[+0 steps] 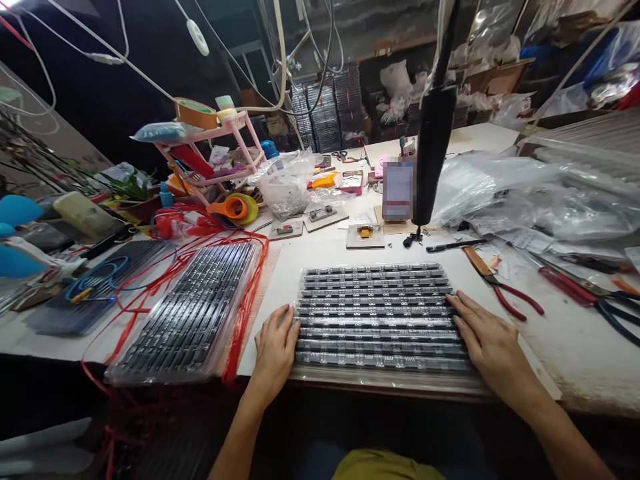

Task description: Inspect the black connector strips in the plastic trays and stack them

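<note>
Bench (320, 257): tray (380, 317) strips run L-R, hands (274, 347) (487, 340) at ends.

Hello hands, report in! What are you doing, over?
Left hand flat on tray's left edge. Right hand flat on its right edge. Tray of dark strips lies on table. Red pliers just beside right hand.

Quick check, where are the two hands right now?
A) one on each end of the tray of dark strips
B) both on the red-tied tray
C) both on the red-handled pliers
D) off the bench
A: the left hand and right hand rest flat on opposite ends of the tray of dark strips.
</note>
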### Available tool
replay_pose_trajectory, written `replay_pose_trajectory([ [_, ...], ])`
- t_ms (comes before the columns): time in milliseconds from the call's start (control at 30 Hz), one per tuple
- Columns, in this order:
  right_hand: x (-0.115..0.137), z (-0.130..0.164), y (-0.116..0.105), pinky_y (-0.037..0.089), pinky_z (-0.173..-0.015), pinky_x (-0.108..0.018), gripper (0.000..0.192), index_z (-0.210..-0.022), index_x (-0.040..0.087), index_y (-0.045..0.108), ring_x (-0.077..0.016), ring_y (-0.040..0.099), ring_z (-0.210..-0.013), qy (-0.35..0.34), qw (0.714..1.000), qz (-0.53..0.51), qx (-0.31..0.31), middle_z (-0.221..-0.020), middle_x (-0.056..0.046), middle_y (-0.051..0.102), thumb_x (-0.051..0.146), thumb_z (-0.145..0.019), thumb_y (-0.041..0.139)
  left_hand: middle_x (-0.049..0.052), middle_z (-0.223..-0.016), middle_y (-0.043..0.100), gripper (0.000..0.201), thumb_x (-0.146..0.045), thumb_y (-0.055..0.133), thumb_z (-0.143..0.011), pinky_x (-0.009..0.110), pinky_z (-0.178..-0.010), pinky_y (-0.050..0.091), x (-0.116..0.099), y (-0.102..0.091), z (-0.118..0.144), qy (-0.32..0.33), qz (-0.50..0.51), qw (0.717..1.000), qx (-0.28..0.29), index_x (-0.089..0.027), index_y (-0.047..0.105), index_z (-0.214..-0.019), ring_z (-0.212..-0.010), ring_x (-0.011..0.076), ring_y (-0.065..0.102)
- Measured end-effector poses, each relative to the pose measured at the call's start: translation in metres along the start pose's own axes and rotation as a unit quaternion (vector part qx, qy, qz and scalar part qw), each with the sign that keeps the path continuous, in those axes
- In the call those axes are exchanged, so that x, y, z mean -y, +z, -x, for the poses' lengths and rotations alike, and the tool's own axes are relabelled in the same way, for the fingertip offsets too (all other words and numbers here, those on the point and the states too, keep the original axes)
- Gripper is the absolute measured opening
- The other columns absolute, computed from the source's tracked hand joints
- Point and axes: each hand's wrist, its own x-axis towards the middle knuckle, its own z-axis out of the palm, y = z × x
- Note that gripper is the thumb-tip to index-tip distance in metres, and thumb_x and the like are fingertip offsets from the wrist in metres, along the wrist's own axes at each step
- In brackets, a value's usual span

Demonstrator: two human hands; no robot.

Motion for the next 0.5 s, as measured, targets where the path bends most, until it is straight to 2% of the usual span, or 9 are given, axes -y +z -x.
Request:
replay_pose_trajectory([
  [133,0.01,0.002,-0.012,0.045,-0.101,-0.047,0.042,-0.121,0.02,0.062,-0.0293,0.05,-0.125,0.074,0.993,-0.096,-0.006,-0.134,-0.01,0.055,0.044,-0.09,0.047,0.011,-0.137,0.052,0.045,-0.045,0.045,-0.089,0.05,-0.111,0.028,0.003,-0.003,0.0,-0.004,0.11,0.994,-0.003,-0.02,0.061,-0.122,-0.13,0.0262,0.042],
  [233,0.028,0.002,-0.032,0.044,-0.103,-0.044,0.039,-0.122,0.026,0.062,-0.0291,0.045,-0.129,0.101,0.975,-0.196,-0.027,-0.14,-0.006,0.05,0.042,-0.087,0.056,0.009,-0.132,0.057,0.047,-0.046,0.055,-0.085,0.043,-0.109,0.034,-0.009,-0.009,0.006,-0.03,0.247,0.967,-0.045,-0.023,0.059,-0.126,-0.125,0.0233,0.049],
  [300,0.044,0.0,-0.044,0.041,-0.106,-0.045,0.039,-0.127,0.029,0.057,-0.0278,0.04,-0.133,0.074,0.953,-0.289,-0.059,-0.144,-0.003,0.045,0.036,-0.089,0.054,0.005,-0.11,0.068,0.053,-0.044,0.061,-0.082,0.034,-0.095,0.047,-0.02,-0.02,0.012,-0.048,0.372,0.921,-0.109,-0.027,0.053,-0.132,-0.101,0.0171,0.062],
  [367,0.056,-0.003,-0.051,0.04,-0.107,-0.047,0.04,-0.13,0.031,0.054,-0.0273,0.036,-0.136,0.025,0.929,-0.355,-0.099,-0.147,-0.002,0.041,0.03,-0.09,0.052,-0.002,-0.082,0.068,0.061,-0.039,0.069,-0.076,0.023,-0.073,0.053,-0.023,-0.037,0.016,-0.051,0.465,0.86,-0.204,-0.031,0.049,-0.134,-0.071,0.0093,0.061],
  [433,0.059,-0.006,-0.052,0.042,-0.106,-0.048,0.041,-0.129,0.03,0.056,-0.0278,0.039,-0.134,-0.004,0.925,-0.353,-0.139,-0.145,-0.003,0.043,0.027,-0.088,0.056,-0.007,-0.069,0.063,0.064,-0.031,0.074,-0.07,0.017,-0.057,0.05,-0.011,-0.06,0.019,-0.067,0.482,0.819,-0.305,-0.034,0.053,-0.13,-0.056,0.0056,0.053],
  [500,0.051,-0.005,-0.048,0.043,-0.104,-0.049,0.038,-0.124,0.029,0.059,-0.0275,0.048,-0.127,0.03,0.938,-0.312,-0.149,-0.138,-0.004,0.049,0.029,-0.086,0.059,-0.008,-0.065,0.059,0.056,-0.029,0.07,-0.073,0.017,-0.05,0.049,0.019,-0.083,0.022,-0.127,0.423,0.809,-0.388,-0.036,0.055,-0.126,-0.053,0.0057,0.05],
])
